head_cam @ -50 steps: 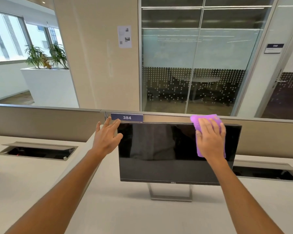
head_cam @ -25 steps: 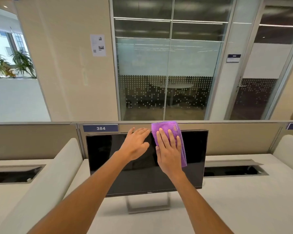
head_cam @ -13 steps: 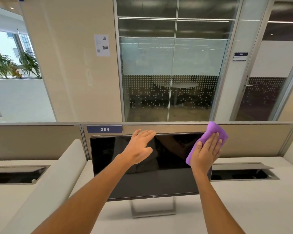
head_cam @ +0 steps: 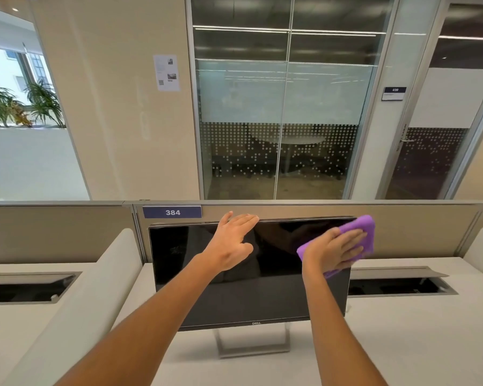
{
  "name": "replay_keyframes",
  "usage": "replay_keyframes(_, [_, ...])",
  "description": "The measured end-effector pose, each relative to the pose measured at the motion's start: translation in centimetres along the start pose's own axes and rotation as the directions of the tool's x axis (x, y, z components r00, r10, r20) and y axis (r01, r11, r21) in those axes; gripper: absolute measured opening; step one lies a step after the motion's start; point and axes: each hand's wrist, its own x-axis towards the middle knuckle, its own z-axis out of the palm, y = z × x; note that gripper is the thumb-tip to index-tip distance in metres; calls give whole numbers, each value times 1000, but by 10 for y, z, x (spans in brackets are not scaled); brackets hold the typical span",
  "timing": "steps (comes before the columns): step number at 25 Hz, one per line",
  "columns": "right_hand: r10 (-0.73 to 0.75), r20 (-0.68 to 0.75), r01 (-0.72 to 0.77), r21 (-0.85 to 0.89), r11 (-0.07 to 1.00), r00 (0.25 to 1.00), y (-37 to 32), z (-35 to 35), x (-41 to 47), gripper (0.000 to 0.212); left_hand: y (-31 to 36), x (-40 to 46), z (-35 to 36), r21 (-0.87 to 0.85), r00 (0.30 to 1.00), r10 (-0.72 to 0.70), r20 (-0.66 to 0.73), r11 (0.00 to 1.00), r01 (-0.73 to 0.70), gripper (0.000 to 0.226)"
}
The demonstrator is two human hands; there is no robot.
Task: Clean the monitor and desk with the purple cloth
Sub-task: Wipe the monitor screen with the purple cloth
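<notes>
A black monitor (head_cam: 234,296) stands on a silver stand on the white desk (head_cam: 402,344), its screen dark. My right hand (head_cam: 333,252) lies flat with straight fingers on the purple cloth (head_cam: 365,232), pressing it against the screen's upper right corner. The cloth sticks out past the monitor's right edge. My left hand (head_cam: 232,243) is held open with straight fingers at the top middle of the screen, fingertips at the upper bezel.
A low beige partition (head_cam: 402,227) with a "384" label (head_cam: 172,212) runs behind the monitor. Open cable trays (head_cam: 396,285) are set into the desk at right and at left (head_cam: 25,288). A rounded white divider (head_cam: 76,302) runs along the left.
My right hand has swept the cloth from the screen's top middle rightward to the upper right corner. My left hand stayed near the top middle.
</notes>
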Motion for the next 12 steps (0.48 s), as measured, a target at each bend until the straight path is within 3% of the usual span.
replay_keyframes(4, [-255, 22, 255, -121, 959, 967, -32, 9, 12, 57, 1, 0, -2, 1, 1000, 2, 8, 1000, -2, 80])
replay_keyframes(12, [-316, 7, 315, -111, 943, 949, 14, -3, 22, 54, 1, 1, -2, 6, 1000, 4, 6, 1000, -4, 79])
